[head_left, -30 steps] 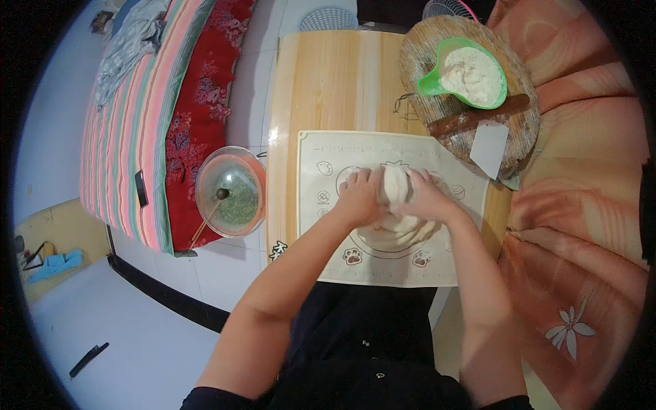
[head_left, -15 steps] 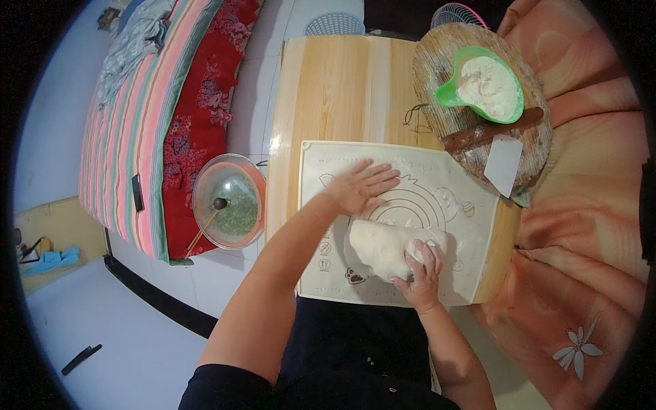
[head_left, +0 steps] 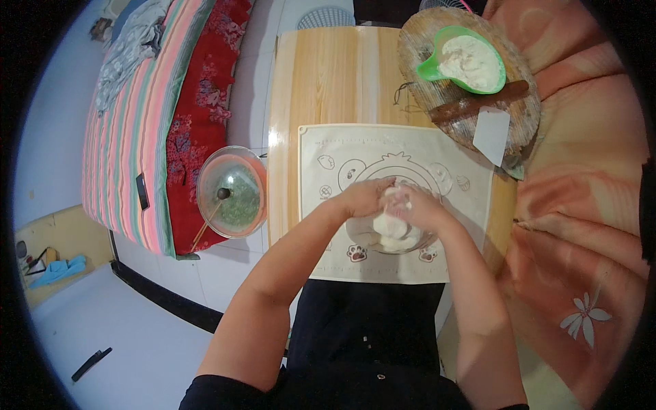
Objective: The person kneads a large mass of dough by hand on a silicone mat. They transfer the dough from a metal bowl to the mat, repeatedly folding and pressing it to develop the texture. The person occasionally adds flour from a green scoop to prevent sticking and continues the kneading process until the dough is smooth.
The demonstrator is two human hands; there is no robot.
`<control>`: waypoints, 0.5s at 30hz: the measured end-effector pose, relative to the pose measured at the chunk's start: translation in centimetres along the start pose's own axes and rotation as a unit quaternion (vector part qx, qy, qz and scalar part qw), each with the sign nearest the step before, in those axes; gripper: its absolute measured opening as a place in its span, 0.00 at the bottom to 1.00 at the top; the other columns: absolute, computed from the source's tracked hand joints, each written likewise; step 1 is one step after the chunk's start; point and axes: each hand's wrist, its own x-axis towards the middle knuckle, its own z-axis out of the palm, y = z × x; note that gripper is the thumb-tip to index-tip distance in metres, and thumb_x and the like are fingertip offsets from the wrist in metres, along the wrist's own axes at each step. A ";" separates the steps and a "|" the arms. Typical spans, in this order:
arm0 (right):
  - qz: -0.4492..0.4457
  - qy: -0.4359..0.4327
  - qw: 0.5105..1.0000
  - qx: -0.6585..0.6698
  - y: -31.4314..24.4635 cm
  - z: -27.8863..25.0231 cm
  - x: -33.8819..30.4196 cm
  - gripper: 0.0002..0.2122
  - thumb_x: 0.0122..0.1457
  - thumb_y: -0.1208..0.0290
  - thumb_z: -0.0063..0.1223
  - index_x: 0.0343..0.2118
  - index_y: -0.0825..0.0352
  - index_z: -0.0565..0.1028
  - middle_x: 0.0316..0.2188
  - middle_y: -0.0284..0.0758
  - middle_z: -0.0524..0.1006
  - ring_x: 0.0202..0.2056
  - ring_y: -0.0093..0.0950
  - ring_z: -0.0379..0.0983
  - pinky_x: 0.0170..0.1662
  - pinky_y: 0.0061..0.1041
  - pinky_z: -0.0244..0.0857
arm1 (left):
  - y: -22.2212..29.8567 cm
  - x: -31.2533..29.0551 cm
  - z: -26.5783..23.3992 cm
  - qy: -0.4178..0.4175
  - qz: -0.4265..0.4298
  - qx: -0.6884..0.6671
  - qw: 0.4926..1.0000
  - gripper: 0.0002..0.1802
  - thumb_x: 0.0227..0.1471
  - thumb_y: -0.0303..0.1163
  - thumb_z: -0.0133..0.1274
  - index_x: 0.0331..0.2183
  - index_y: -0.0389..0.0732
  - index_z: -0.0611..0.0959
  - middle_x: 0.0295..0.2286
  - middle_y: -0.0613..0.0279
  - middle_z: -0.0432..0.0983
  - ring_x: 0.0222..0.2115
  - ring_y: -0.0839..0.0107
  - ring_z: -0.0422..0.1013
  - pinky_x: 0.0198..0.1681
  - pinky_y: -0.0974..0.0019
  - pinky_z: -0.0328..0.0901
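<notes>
A lump of white dough (head_left: 395, 238) lies on the cream silicone mat (head_left: 328, 270) with printed outlines. My left hand (head_left: 371, 197) and my right hand (head_left: 418, 206) meet at the dough's far side, fingers curled in on it. Motion blurs the fingertips somewhat, and the hands hide the dough's far part. A fold shows in the dough between my palms and its near edge.
On the far right of the wooden table (head_left: 314, 75), a round board (head_left: 414, 41) bears a green bowl (head_left: 427, 70) of flour, a brown rolling pin (head_left: 471, 104) and a white scraper (head_left: 492, 135). Left of the table stands an orange bowl with a clear lid (head_left: 239, 205).
My left hand has come from the mat's far left part onto the dough. My right hand has moved to the dough's far side. The dough looks folded and more compact.
</notes>
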 end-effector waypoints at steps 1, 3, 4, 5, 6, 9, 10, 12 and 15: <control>-0.021 0.026 0.997 -0.067 -0.5 0.4 -1.4 0.41 0.47 0.49 0.60 0.62 0.64 0.57 0.62 0.43 0.55 0.63 0.44 0.48 0.65 0.45 0.39 | 0.9 -1.7 0.5 0.016 0.016 0.075 0.997 0.48 0.49 0.62 0.50 0.59 0.35 0.62 0.55 0.43 0.62 0.57 0.48 0.58 0.59 0.50 0.53; -0.064 0.079 0.974 -0.205 -1.6 2.3 -6.1 0.44 0.47 0.50 0.61 0.63 0.64 0.53 0.63 0.43 0.54 0.64 0.44 0.45 0.66 0.47 0.35 | 2.2 -5.4 2.6 0.053 0.050 0.224 0.972 0.53 0.44 0.63 0.55 0.60 0.38 0.58 0.57 0.44 0.59 0.58 0.49 0.56 0.58 0.45 0.52; -0.072 0.107 0.968 -0.216 -1.2 3.8 -7.4 0.44 0.47 0.51 0.62 0.63 0.64 0.52 0.63 0.43 0.53 0.65 0.44 0.44 0.66 0.48 0.34 | 2.8 -7.1 4.4 0.092 0.043 0.281 0.954 0.56 0.39 0.63 0.58 0.61 0.40 0.57 0.58 0.46 0.56 0.59 0.49 0.55 0.58 0.42 0.51; -0.078 0.136 0.961 -0.228 -0.4 5.8 -8.3 0.45 0.46 0.51 0.62 0.63 0.64 0.52 0.63 0.43 0.53 0.65 0.44 0.43 0.66 0.48 0.32 | 3.3 -8.5 6.1 0.130 0.037 0.335 0.933 0.60 0.34 0.62 0.61 0.62 0.42 0.55 0.58 0.47 0.54 0.59 0.50 0.53 0.57 0.38 0.50; -0.087 0.164 0.954 -0.236 0.4 7.7 -9.0 0.45 0.46 0.52 0.63 0.64 0.64 0.51 0.64 0.43 0.53 0.65 0.44 0.42 0.66 0.49 0.31 | 3.7 -9.5 7.6 0.149 0.036 0.369 0.917 0.60 0.31 0.61 0.62 0.61 0.43 0.56 0.58 0.46 0.55 0.59 0.50 0.54 0.57 0.37 0.50; -0.153 0.290 0.905 -0.270 3.6 12.1 -8.4 0.32 0.53 0.62 0.55 0.61 0.60 0.57 0.61 0.39 0.57 0.62 0.43 0.49 0.64 0.53 0.36 | 2.9 -10.6 11.0 0.184 0.028 0.417 0.890 0.49 0.39 0.47 0.60 0.60 0.44 0.58 0.58 0.46 0.55 0.59 0.51 0.54 0.56 0.33 0.48; -0.152 0.300 0.903 -0.268 3.7 11.8 -8.0 0.30 0.54 0.63 0.54 0.60 0.59 0.59 0.60 0.38 0.58 0.62 0.43 0.51 0.63 0.54 0.37 | 2.4 -10.4 11.5 0.197 0.030 0.439 0.876 0.48 0.39 0.43 0.60 0.60 0.44 0.58 0.58 0.46 0.54 0.59 0.51 0.53 0.57 0.33 0.46; -0.149 0.317 0.899 -0.263 3.5 11.1 -6.7 0.25 0.56 0.66 0.50 0.58 0.59 0.63 0.59 0.38 0.60 0.60 0.42 0.53 0.62 0.55 0.40 | 1.1 -8.8 11.6 0.242 0.032 0.431 0.869 0.33 0.48 0.30 0.46 0.58 0.45 0.63 0.56 0.49 0.58 0.57 0.54 0.56 0.56 0.34 0.48; -0.131 0.338 0.901 -0.239 1.9 8.4 -4.3 0.21 0.57 0.67 0.49 0.55 0.59 0.66 0.59 0.38 0.60 0.59 0.41 0.55 0.61 0.54 0.41 | 0.7 -6.3 9.1 0.255 0.016 0.422 0.870 0.33 0.48 0.32 0.47 0.57 0.45 0.64 0.54 0.50 0.61 0.55 0.56 0.58 0.55 0.36 0.50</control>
